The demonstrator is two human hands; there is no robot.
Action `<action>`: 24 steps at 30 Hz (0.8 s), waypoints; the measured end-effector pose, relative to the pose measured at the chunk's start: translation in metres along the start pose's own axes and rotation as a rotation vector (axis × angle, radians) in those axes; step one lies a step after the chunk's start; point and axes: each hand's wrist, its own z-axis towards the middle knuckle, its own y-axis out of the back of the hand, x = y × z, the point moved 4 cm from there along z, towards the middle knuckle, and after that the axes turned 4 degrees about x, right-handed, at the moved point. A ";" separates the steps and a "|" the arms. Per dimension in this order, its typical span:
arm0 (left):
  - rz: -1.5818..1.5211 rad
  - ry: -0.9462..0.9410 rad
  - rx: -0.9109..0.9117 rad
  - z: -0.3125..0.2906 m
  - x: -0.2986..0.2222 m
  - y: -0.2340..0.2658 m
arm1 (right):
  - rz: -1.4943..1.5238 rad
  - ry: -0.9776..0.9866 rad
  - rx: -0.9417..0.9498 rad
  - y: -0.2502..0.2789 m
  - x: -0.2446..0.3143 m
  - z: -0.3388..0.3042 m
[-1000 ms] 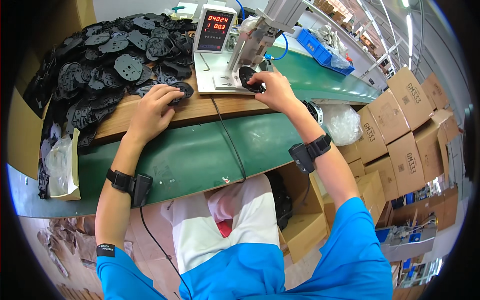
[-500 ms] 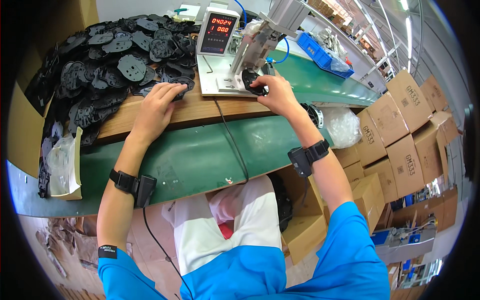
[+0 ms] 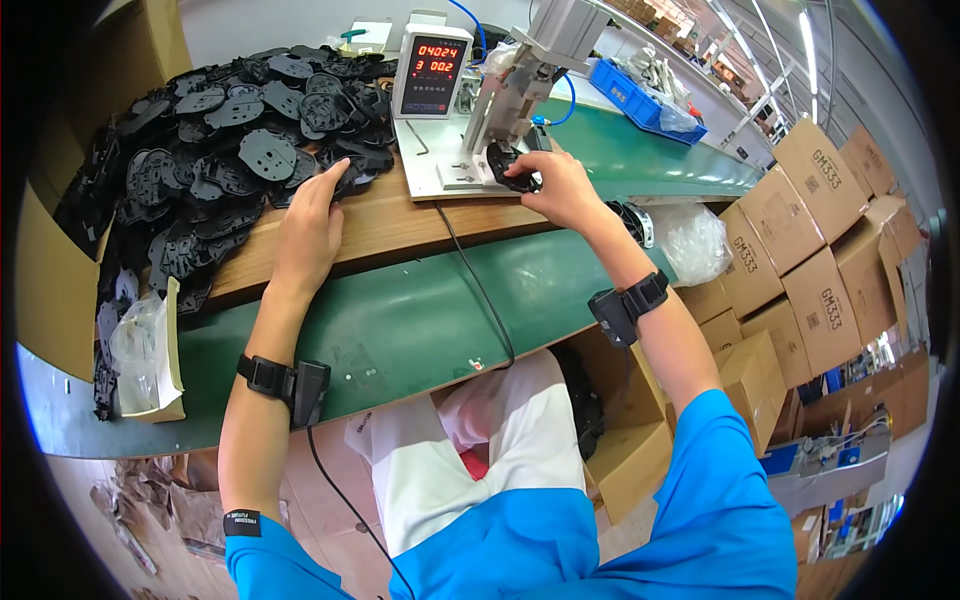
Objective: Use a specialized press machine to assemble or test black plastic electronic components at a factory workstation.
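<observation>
At the white base of a bench press (image 3: 505,115), my right hand (image 3: 562,190) pinches a black plastic part (image 3: 508,166) from its right side. The part sits beneath the press head, tilted; its far side is partly hidden by the tooling. My left hand (image 3: 308,235) rests at the near right edge of a heap of flat black plastic parts (image 3: 268,155). Its fingers are stretched out, their tips against a black part (image 3: 365,165) there. I cannot see any part held in its palm.
A counter box with a red lit display (image 3: 432,72) stands left of the press. A black cable (image 3: 465,260) crosses the green bench (image 3: 400,315). Farther right are a blue crate (image 3: 640,105), a clear plastic bag (image 3: 690,245) and stacked cartons (image 3: 800,265). A small open carton (image 3: 170,350) sits left.
My left hand has turned more upright, its fingers straighter at the heap's edge. The right hand still holds the part at the press. Digits on the display have changed, and the view has shifted slightly.
</observation>
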 end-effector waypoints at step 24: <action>0.040 -0.014 0.001 0.001 0.002 -0.001 | -0.054 -0.048 0.051 0.000 0.001 0.003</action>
